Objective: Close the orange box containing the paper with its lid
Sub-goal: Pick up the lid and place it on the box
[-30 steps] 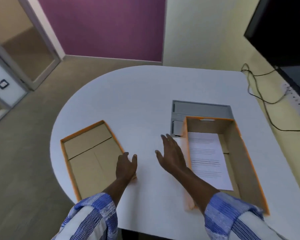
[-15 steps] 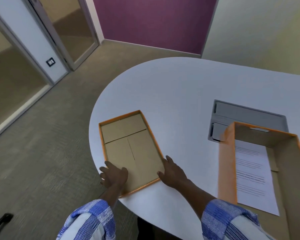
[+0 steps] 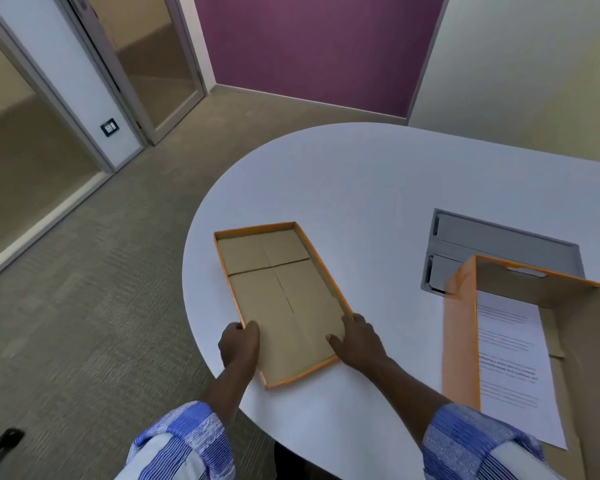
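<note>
The orange lid (image 3: 281,299) lies upside down on the white table, its brown cardboard inside facing up. My left hand (image 3: 239,344) grips the lid's left rim near the close corner, thumb inside. My right hand (image 3: 357,339) holds the right rim, thumb resting on the inner face. The orange box (image 3: 459,344) stands open at the right, apart from the lid. A printed white paper (image 3: 510,362) lies flat on the box's floor.
A grey recessed panel (image 3: 499,244) sits in the white table (image 3: 361,188) just behind the box. The table's rounded edge runs close to the lid's left side, with carpet floor below. Glass doors and a purple wall stand beyond.
Both hands moved from beside the box to the lid and closed on its two long rims. The camera swung left, pushing the box to the frame's right edge.
</note>
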Motion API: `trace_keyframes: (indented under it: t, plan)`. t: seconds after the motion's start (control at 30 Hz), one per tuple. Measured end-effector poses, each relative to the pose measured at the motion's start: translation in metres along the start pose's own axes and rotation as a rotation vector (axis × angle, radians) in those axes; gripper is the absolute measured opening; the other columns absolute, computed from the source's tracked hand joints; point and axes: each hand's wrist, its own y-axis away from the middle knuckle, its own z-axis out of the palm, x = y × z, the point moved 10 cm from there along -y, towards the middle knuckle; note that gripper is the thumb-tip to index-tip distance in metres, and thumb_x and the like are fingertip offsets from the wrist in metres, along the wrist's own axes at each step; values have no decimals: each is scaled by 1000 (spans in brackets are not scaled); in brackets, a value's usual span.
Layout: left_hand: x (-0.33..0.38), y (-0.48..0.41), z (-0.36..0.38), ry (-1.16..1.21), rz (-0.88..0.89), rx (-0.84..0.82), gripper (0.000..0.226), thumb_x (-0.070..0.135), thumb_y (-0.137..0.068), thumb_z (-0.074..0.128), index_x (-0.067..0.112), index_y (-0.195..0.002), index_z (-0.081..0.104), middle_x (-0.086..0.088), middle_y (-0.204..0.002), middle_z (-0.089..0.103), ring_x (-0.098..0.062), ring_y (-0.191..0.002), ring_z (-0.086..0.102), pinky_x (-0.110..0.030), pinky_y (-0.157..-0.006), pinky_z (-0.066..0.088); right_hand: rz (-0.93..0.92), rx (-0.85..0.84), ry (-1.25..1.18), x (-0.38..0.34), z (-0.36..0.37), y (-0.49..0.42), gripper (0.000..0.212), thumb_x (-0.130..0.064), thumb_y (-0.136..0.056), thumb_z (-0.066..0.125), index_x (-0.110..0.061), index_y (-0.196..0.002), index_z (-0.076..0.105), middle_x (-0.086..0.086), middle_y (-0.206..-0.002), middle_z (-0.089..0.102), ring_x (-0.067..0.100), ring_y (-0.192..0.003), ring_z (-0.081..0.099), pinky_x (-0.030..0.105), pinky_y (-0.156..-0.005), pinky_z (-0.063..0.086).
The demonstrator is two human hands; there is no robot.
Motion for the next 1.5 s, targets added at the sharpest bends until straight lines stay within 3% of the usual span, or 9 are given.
trace_keyframes:
  t: [0.2,0.4,0.53,0.7,0.83,1.07,1.23,1.37,1.5]
  plan:
    - [97,50,30,297,156,-67,27,40,-71,65,20,-89,57,2,-86,64,-16,-75,61,-30,-61,46,-220,99,-317,-82,-71,19,33,-38,-94,53,-17,-116,67,1,-114,71,18,-105,64,31,-85,50]
    - [160,101,71,357,248,-192,35,38,-75,72,15,-96,55,-4,-92,70,-21,-81,69,-41,-71,60,-186,220,-433,-75,-127,43,24,-26,-98,38,-16,-88,58,1,-81,64,14,-68,58,27,-57,43]
    - [179,129,103,364,291,-308,39,57,-86,59,19,-96,58,-3,-90,70,-22,-80,70,-36,-61,54,-175,377,-530,-42,-164,60,26,-24,-101,39,-10,-93,58,-2,-77,60,7,-63,53,19,-53,35]
    - [149,132,144,270,167,-326,49,58,-96,45,13,-110,58,-14,-112,66,-34,-105,64,-47,-89,53,-189,456,-627,5,-200,84,29,-22,-102,38,-5,-97,61,9,-85,69,24,-75,65,38,-66,51]
    - [89,134,168,239,-124,-345,77,65,-92,47,6,-143,43,-20,-145,51,-41,-128,51,-51,-103,44,-151,475,-840,51,-218,104,25,-26,-101,42,-19,-95,66,-9,-70,62,11,-63,58,24,-57,44]
    - [81,181,229,403,-111,-780,64,72,-89,47,27,-135,53,-7,-126,68,-33,-113,64,-57,-99,51,31,509,-1306,167,-229,145,32,-20,-97,48,-25,-82,77,-5,-72,71,8,-59,62,26,-54,47]
    - [108,214,245,181,181,-669,55,64,-89,56,14,-112,59,-9,-108,71,-29,-95,69,-40,-73,56,225,684,-926,263,-241,194,36,-54,-93,51,-28,-81,72,-8,-68,70,7,-61,66,24,-55,49]
    - [122,253,262,19,318,-644,57,65,-89,55,16,-117,55,-7,-110,68,-26,-95,68,-44,-82,58,352,607,-657,327,-227,218,48,-62,-89,53,-26,-118,65,-1,-106,69,19,-92,65,37,-76,51]
    - [125,286,278,-122,409,-634,55,63,-90,55,15,-117,54,-8,-115,66,-24,-96,66,-39,-80,55,442,605,-512,370,-204,241,53,-59,-93,48,-19,-124,62,5,-113,67,25,-97,62,37,-78,47]
